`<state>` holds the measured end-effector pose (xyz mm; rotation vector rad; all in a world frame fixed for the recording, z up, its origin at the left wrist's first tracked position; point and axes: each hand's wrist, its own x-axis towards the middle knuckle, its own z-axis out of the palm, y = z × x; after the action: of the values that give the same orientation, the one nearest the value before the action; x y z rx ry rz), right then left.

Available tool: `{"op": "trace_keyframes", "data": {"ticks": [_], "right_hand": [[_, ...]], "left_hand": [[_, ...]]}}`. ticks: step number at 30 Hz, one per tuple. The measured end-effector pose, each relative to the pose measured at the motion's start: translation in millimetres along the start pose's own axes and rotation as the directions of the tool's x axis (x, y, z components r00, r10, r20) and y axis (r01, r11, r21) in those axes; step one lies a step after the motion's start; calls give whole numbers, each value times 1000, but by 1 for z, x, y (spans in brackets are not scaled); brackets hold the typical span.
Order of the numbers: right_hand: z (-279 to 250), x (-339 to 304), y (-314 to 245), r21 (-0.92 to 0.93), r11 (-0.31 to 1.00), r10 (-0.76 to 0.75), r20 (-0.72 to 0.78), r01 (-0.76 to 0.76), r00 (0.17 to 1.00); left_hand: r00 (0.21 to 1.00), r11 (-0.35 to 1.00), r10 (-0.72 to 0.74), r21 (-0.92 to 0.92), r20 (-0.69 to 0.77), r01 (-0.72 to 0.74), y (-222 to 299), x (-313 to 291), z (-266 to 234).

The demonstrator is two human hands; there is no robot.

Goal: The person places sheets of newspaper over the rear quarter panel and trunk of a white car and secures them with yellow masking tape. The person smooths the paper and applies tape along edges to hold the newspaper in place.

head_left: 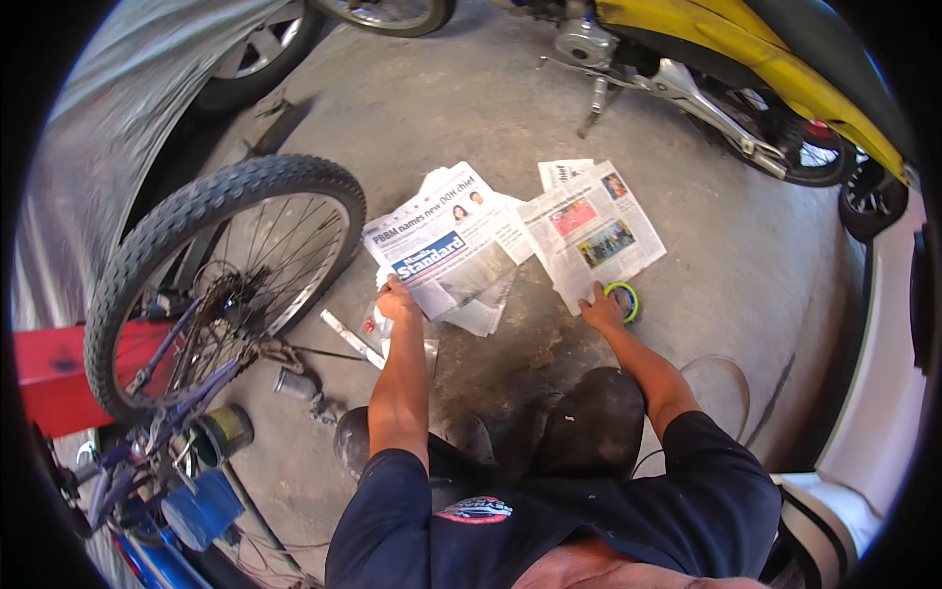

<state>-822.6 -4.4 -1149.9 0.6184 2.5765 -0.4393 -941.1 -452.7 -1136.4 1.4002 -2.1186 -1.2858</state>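
Observation:
My left hand (396, 300) pinches the near left edge of a folded newspaper (481, 257), which lies over more loose sheets on the concrete floor. To its right is a second newspaper sheet (630, 210) with colour photos. The fingers of my right hand (602, 310) are closed at the near corner of that sheet. A yellow-green ring, apparently a tape roll (633, 303), sits right against the right hand; whether the hand also grips it is hard to tell. Another piece of newspaper (562, 173) shows behind the right sheet.
A bicycle wheel (334, 177) and frame stand at the left, near a can (294, 385), a tin (226, 432) and a red box (49, 383). White strips (351, 339) lie beside my left forearm. A yellow motorcycle (726, 49) stands at the far right, and a silver cover (108, 147) hangs far left.

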Motion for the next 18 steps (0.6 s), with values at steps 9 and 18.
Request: {"op": "trace_keyframes", "data": {"ticks": [9,18], "right_hand": [[-21,21,-18,-61,990,-121,71,126,990],[-18,15,-18,-133,979,-132,158,154,979]], "left_hand": [[932,807,347,475,100,-352,-62,-29,3],[991,860,-72,510,115,3,-20,-73,-4]]}}
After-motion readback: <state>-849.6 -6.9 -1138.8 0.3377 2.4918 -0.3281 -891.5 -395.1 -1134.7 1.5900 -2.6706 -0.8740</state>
